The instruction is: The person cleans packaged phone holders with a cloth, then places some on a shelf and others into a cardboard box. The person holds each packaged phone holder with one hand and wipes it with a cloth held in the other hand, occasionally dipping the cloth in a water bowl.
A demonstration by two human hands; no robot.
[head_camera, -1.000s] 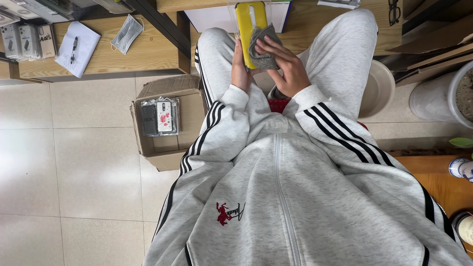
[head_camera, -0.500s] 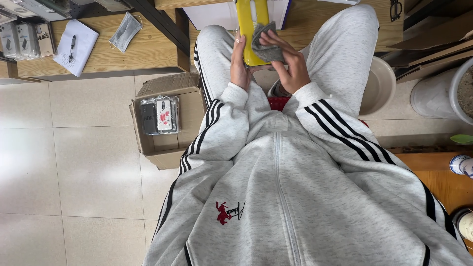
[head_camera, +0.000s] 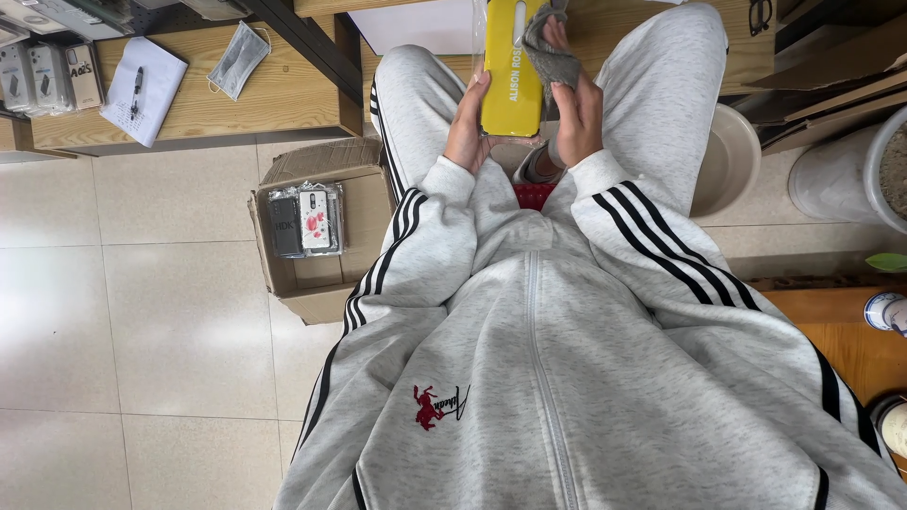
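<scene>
Package: flat yellow rectangular pack in a clear plastic sleeve (head_camera: pixel 511 71), held up over my lap between my knees, face toward me.
Long axis: runs away from my body, near end at my wrists, far end close to the edge of the pale wooden workbench (head_camera: pixel 283 94).
Lie from hands: the pack sits between both hands; its left edge rests in my left, its right side is under my right. Neither has to reach.
Left hand (head_camera: pixel 466 123): closed around the pack's left edge and lower corner, thumb on the front, fingers behind and hidden. It carries the weight.
Right hand (head_camera: pixel 578 113): pinched shut on a crumpled grey cloth (head_camera: pixel 553 52), pressing it against the pack's upper right part. Palm faces the pack; fingertips mostly hidden in the cloth.
Nearer hand: both touch it; the left does the holding, the right only makes contact through the cloth.
Floor, my left: open brown cardboard box (head_camera: pixel 312 227) on the tiles, just beside my left leg, with packaged phone cases (head_camera: pixel 304 219) lying in it.
Bench, far left: white notepad with a pen on it (head_camera: pixel 144 90) and a grey face mask (head_camera: pixel 236 59), well apart from my hands.
My right: round beige bucket (head_camera: pixel 732 161) on the floor, near my right knee.
</scene>
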